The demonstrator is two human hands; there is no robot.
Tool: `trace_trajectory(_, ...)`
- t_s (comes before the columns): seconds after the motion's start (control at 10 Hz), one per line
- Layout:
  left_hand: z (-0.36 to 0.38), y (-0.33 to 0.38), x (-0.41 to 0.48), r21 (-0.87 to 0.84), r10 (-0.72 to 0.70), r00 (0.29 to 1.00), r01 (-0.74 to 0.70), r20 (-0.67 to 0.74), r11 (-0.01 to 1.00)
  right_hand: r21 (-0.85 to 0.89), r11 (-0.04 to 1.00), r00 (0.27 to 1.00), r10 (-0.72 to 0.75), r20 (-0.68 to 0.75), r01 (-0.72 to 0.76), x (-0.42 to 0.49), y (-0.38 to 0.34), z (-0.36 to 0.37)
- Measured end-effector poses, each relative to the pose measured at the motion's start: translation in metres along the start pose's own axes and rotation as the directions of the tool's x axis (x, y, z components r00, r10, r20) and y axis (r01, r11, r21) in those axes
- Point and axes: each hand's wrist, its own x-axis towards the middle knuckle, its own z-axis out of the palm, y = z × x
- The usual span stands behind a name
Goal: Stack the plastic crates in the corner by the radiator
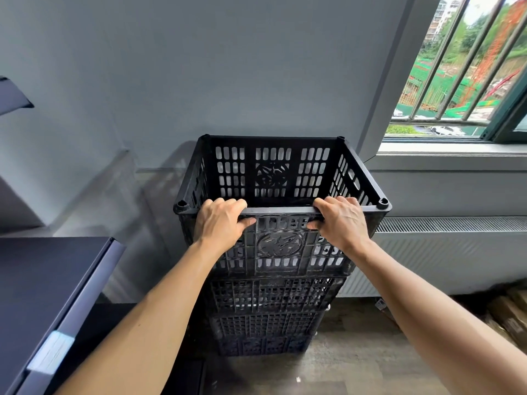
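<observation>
Against the grey wall, just left of the white radiator, stands a pile of black crates on the floor. The top crate sits on them. It is slotted all round, with a round emblem on its sides and a socket at each corner; its floor is hidden. The left hand and right hand each curl over its near rim, thumbs beneath.

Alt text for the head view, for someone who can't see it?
The left hand and right hand grip the near rim of the top black crate, on a stack of crates against a grey wall. To its right, a radiator under a barred window.
</observation>
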Motion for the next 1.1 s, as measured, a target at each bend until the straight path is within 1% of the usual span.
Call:
trace_trajectory(0.1,-0.001,0.002,-0.002,0.008,-0.011,1.0,0.011,-0.006,1.0,-0.004,1.0,0.999,0.017,0.041,-0.017,0.002,-0.001,-0.001)
trace_trajectory(0.4,0.001,0.007,-0.008,0.043,-0.035,0.999,0.036,-0.028,0.998,-0.021,0.999,0.996,0.026,0.083,-0.025,0.003,-0.001,-0.003)
trace_trajectory(0.5,0.0,0.006,-0.009,0.043,-0.044,0.999,0.045,-0.017,0.998,-0.009,1.0,0.995,0.016,0.097,-0.015,0.002,-0.002,-0.007)
trace_trajectory(0.6,-0.001,0.007,-0.008,0.04,-0.051,0.999,0.051,0.006,0.998,0.059,0.998,0.993,-0.032,0.115,0.026,0.002,0.003,-0.013)
trace_trajectory(0.7,-0.005,0.006,-0.008,-0.026,-0.035,0.999,0.036,0.039,0.999,0.15,0.986,0.981,-0.092,0.171,0.066,0.0,0.011,-0.018)
trace_trajectory(0.8,-0.009,0.0,-0.008,-0.138,-0.025,0.994,0.04,0.108,0.99,0.263,0.964,0.967,-0.106,0.233,0.042,-0.002,0.02,-0.021)
trace_trajectory(0.9,-0.015,-0.002,-0.012,-0.229,-0.012,0.991,0.042,0.131,0.972,0.328,0.945,0.968,-0.087,0.233,0.006,-0.009,0.026,-0.029)
trace_trajectory(1.0,-0.024,0.004,-0.016,-0.308,0.0,0.996,0.026,0.086,0.951,0.364,0.932,0.977,-0.08,0.198,0.002,-0.014,0.032,-0.036)
trace_trajectory(1.1,-0.038,0.01,-0.022,-0.393,-0.034,0.997,0.058,0.067,0.918,0.408,0.912,0.988,-0.031,0.153,-0.035,-0.021,0.039,-0.057)
